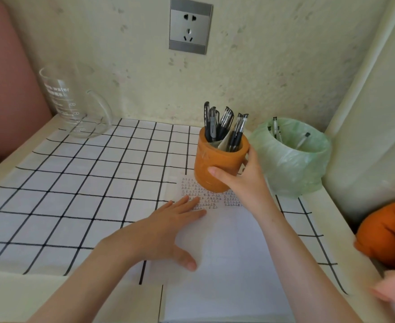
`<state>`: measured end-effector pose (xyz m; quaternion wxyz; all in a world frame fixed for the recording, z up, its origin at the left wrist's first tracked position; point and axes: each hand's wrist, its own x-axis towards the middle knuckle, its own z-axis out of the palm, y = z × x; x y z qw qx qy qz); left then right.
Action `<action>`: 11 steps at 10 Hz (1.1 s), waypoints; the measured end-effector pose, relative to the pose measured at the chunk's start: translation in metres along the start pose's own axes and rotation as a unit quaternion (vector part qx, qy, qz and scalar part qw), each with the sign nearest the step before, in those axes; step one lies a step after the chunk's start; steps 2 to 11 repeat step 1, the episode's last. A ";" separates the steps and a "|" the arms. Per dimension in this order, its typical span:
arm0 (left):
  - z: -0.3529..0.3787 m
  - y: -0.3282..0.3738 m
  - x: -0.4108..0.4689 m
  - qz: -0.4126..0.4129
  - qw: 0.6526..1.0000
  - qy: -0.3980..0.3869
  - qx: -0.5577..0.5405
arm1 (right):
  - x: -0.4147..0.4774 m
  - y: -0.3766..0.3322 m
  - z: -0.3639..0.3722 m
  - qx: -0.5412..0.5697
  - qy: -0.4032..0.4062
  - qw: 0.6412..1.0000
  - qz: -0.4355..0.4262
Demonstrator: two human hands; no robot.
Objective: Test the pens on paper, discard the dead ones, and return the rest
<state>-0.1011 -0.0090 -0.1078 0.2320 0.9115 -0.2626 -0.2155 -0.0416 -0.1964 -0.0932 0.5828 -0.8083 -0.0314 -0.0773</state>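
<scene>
The right hand (243,176) grips the orange pen holder (217,164) full of black pens (224,124). The left hand (166,231) rests flat on the paper (229,264). A green-lined bin (292,166) stands just beside the holder.

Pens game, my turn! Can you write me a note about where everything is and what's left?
Left hand: open, flat on the paper.
Right hand: grips the orange pen holder at the paper's far end.
Dark pens stand in the holder; a few clear pens lie in the green-lined bin.
Done: test marks cover the paper's top.
Left: probably setting the holder back.
</scene>
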 end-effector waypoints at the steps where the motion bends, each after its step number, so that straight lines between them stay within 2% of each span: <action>1: -0.008 0.006 -0.002 -0.021 0.998 0.042 -0.040 | -0.009 -0.012 -0.002 -0.047 0.046 0.997 -0.027; 11: -0.008 0.006 -0.002 -0.021 0.998 0.042 -0.040 | -0.009 -0.012 -0.002 -0.047 0.046 0.997 -0.027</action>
